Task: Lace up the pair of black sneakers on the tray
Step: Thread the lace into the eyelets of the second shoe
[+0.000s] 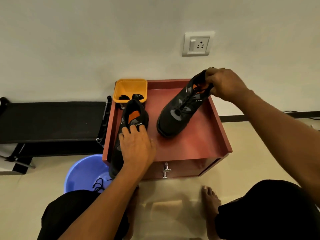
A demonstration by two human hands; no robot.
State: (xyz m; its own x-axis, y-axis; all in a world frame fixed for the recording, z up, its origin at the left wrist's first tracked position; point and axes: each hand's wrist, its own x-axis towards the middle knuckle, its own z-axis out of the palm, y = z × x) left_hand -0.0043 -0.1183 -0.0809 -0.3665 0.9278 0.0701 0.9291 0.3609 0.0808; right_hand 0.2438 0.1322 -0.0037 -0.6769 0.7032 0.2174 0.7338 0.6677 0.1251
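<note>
Two black sneakers with orange insoles are on a reddish-brown tray top (194, 144). The left sneaker (133, 115) lies along the tray's left edge, its toe end overhanging the front; my left hand (136, 146) grips it over the tongue and midfoot. The right sneaker (181, 108) stands tilted at the tray's far right, toe toward me, with black lace through its eyelets. My right hand (225, 84) grips its heel collar and tongue area. A loose black lace (99, 185) lies in the blue basin.
A yellow bin (129, 89) with dark items sits at the tray's back left corner. A blue basin (83, 172) stands on the floor left of the cabinet. A black rack (52, 122) lies further left. My knees and bare feet are in front of the cabinet's drawer handle (165, 169).
</note>
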